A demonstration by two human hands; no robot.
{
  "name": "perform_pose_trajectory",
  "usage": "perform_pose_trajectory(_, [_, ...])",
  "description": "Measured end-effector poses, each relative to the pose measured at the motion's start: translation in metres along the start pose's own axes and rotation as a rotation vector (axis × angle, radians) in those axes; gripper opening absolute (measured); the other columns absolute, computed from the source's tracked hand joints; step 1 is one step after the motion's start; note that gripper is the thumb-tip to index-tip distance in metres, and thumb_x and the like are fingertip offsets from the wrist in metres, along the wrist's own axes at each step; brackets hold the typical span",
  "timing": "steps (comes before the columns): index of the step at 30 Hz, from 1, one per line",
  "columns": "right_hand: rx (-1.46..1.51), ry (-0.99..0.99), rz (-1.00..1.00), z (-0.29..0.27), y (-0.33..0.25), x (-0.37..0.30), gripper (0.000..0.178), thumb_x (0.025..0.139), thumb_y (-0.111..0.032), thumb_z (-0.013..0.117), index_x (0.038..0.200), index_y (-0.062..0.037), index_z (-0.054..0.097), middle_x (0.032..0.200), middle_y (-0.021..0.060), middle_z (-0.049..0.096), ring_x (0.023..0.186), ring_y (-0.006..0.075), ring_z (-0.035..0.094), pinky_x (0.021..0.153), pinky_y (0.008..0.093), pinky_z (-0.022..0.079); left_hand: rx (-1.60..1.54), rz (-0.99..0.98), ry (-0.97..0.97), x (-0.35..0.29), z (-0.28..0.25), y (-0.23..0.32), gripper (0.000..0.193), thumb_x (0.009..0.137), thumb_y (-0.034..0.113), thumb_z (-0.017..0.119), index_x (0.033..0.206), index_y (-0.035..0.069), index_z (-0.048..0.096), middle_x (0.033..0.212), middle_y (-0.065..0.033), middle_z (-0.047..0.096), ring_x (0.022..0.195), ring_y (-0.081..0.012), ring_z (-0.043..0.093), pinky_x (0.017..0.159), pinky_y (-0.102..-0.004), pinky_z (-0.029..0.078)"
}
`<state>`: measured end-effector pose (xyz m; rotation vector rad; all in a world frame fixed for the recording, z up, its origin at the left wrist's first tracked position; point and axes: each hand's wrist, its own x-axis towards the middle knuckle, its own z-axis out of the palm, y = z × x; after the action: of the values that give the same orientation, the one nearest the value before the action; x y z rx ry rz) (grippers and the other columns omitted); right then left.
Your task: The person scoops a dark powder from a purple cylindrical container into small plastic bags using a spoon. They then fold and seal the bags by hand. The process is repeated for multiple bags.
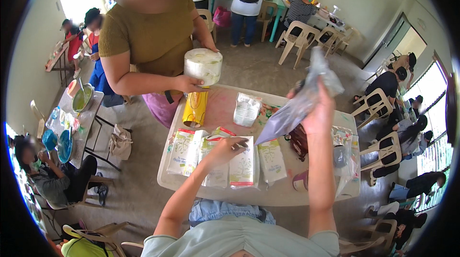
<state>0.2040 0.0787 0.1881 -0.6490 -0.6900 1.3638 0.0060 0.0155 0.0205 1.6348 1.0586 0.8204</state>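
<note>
My right hand [320, 112] is raised over the right part of the table, closed round a clear plastic bag [286, 120] with pale purple contents. The bag hangs tilted, its lower corner pointing down to the left. My left hand [223, 153] lies low over a row of white packets with green and red print, fingers stretched toward the upper part of one packet [242, 168]. Whether its fingertips touch that packet I cannot tell. Another such packet [272, 160] lies to the right, and one more [181, 148] to the left.
Across the white table [218, 103], a person holds a wrapped round white block [203, 67]. A yellow package [195, 108], a small clear bag [247, 110], dark brown packs [298, 143] and a purple-banded cup [300, 180] are on it. Chairs and seated people surround the room.
</note>
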Motion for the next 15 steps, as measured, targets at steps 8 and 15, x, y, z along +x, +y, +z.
perform_pose_trajectory(8, [-0.274,-0.16,0.065,0.003,0.039,-0.022,0.029,0.077,-0.009,0.06,0.102,0.0007,0.049,0.081,0.008,0.058,0.071,0.0211,0.061,0.064,0.0346,0.051,0.203,0.257,0.099,0.011,-0.011,0.079,0.097,0.064,0.029,0.074,0.133,-0.003,0.015,0.129,-0.0229,0.035,0.117,-0.0333,0.038,0.095,-0.0373,0.036])
perform_pose_trajectory(15, [-0.312,-0.159,0.005,0.016,0.047,-0.038,0.037,0.069,0.0,0.065,0.104,-0.0005,0.052,0.092,0.0083,0.058,0.079,0.015,0.057,0.07,0.0266,0.046,0.005,0.156,0.206,0.029,0.007,0.086,0.083,0.068,0.021,0.069,0.13,-0.004,0.02,0.109,-0.0258,0.05,0.098,-0.035,0.053,0.079,-0.0373,0.044])
